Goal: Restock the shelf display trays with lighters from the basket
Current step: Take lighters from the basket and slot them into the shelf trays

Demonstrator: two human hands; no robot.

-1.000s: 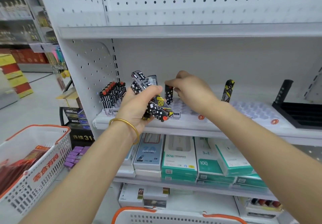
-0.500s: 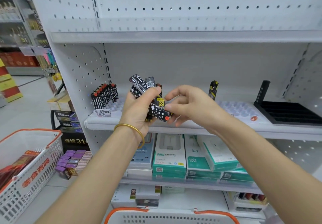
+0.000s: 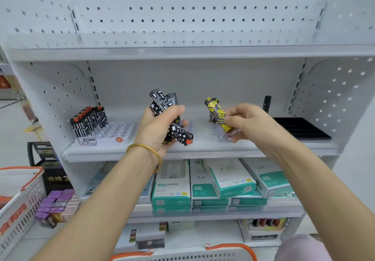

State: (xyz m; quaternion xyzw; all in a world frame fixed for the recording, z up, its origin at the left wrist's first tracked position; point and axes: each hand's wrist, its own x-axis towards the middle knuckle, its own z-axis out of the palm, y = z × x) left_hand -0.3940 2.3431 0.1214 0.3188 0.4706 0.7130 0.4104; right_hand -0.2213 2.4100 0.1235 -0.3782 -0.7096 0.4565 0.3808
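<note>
My left hand [image 3: 160, 127] grips a bundle of black-and-white patterned lighters [image 3: 169, 116] in front of the middle shelf. My right hand [image 3: 246, 122] pinches a yellow-and-grey lighter [image 3: 221, 116] over the right white display tray [image 3: 223, 137], close to another yellow lighter [image 3: 211, 108] standing in it. The left white display tray [image 3: 115, 132] holds several black-and-white lighters [image 3: 89, 120] at its left end. A white basket with an orange rim [image 3: 182, 254] shows at the bottom edge.
A black tray [image 3: 300, 127] with a black upright piece [image 3: 267, 103] sits at the shelf's right. Boxed chargers [image 3: 203, 185] fill the shelf below. Another white basket [image 3: 18, 197] stands at the left, with purple boxes [image 3: 56, 204] beside it.
My right hand has drawn a yellow lighter out of the bundle and carried it right, over the right tray. The view has shifted right and down.
</note>
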